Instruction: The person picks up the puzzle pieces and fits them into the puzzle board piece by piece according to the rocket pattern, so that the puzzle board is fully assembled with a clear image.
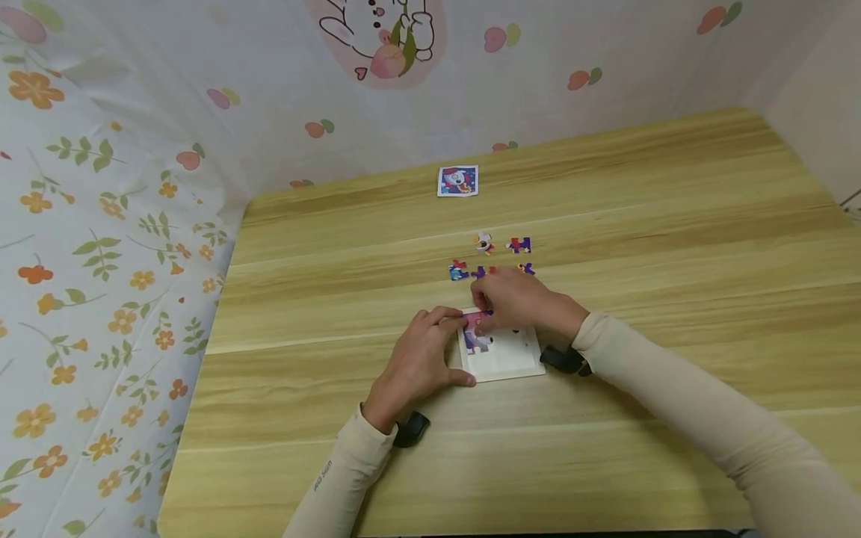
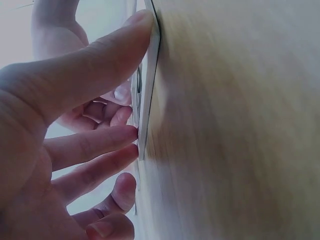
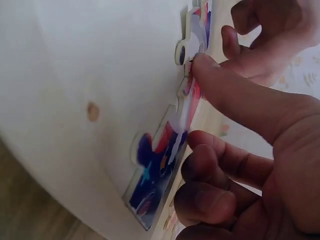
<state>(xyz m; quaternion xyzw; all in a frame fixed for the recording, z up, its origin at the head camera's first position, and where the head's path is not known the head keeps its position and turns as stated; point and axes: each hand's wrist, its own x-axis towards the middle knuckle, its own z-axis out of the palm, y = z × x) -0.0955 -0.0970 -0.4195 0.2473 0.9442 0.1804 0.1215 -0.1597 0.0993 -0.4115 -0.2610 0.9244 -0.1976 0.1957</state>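
A pale puzzle tray (image 1: 504, 362) lies on the table, with joined jigsaw pieces (image 1: 476, 345) along its left and far sides. My left hand (image 1: 420, 359) rests at its left side, thumb on the near corner and fairly straight fingers touching the far-left edge. Over the far side is my right hand (image 1: 518, 299), its fingers curled. In the right wrist view, its thumb and index finger hold a red-and-white puzzle piece (image 3: 192, 102) at the tray's far edge. To the right of that piece's place lies a purple-and-red corner piece (image 3: 157, 165). My right hand hides part of the tray in the head view.
Several loose pieces lie beyond the tray, among them a white one (image 1: 483, 242), a purple-and-red one (image 1: 519, 245) and a blue one (image 1: 458, 272). Farther back is a small picture card (image 1: 458, 181). A patterned curtain (image 1: 269, 90) borders the wooden table (image 1: 303, 396).
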